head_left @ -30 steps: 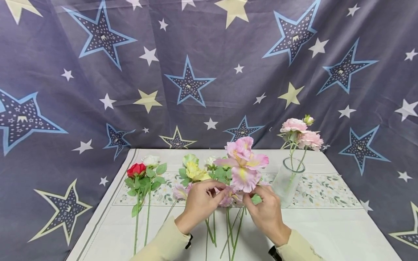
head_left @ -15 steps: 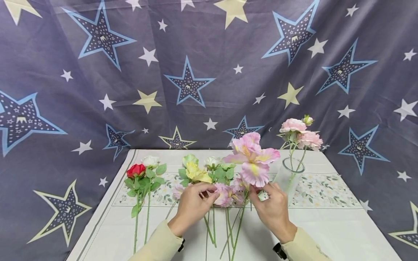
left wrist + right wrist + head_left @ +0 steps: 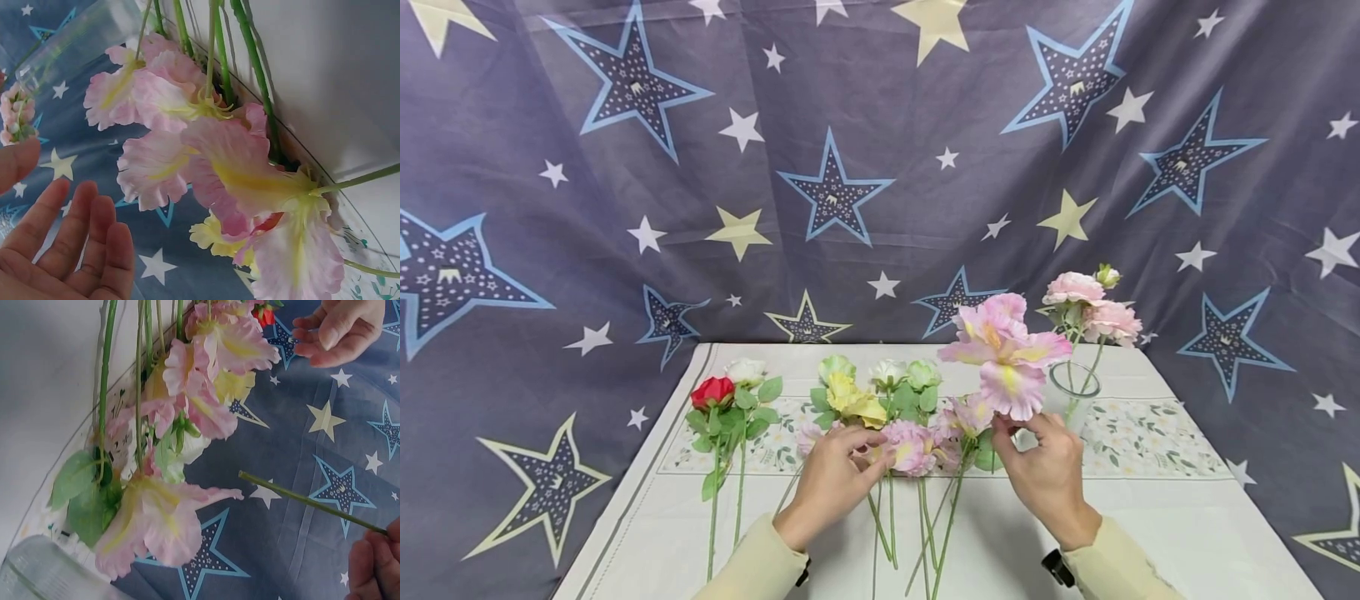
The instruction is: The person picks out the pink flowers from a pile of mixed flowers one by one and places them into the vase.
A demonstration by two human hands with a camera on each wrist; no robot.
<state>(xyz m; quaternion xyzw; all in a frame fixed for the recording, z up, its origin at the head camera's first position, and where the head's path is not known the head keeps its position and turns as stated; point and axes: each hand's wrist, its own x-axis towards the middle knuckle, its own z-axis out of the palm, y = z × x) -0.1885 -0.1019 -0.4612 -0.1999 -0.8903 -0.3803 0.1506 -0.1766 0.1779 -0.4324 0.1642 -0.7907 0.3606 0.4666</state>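
Rightward shift of the pink iris (image 3: pixel 1004 354), now before the glass vase (image 3: pixel 1070 407).
Right hand (image 3: pixel 1047 471) pinches its slanting stem (image 3: pixel 306 501), bloom (image 3: pixel 1011 387) uppermost, cut end (image 3: pixel 243 475) downward; left hand (image 3: pixel 833 473) relaxed, empty.

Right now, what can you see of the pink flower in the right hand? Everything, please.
The pink flower has wide, ruffled petals with yellow streaks and an orange-yellow centre; it looks like fabric. In the head view the bloom faces the camera, its lowest petal drooping. The right hand pinches it just below the bloom. The right wrist view shows a thin, bare green stem with its free end exposed. The bloom is raised, overlapping the glass vase in the head view; whether they touch is unclear.
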